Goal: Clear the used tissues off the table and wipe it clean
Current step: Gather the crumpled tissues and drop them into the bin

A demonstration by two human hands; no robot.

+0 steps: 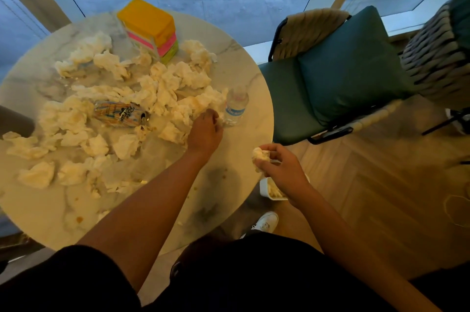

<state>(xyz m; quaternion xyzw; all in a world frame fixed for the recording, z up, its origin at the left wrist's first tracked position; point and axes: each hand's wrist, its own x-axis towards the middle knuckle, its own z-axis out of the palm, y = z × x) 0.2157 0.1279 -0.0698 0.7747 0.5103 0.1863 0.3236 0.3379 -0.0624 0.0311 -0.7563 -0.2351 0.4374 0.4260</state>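
Several crumpled white used tissues (162, 87) lie scattered over the round marble table (38, 212). My left hand (204, 131) reaches over the table's right side and pinches a tissue beside a small water bottle (235, 105). My right hand (282, 166) hovers past the table's right edge and grips a balled-up tissue (260, 155). Right below it on the floor stands a small white bin (265, 188) with tissues inside, partly hidden by the hand.
A drink can (119, 113) lies on its side among the tissues. A stack of yellow, pink and green tissue packs (150, 29) stands at the table's far side. A green-cushioned chair (338, 77) sits right of the table. Crumbs and stains mark the near tabletop.
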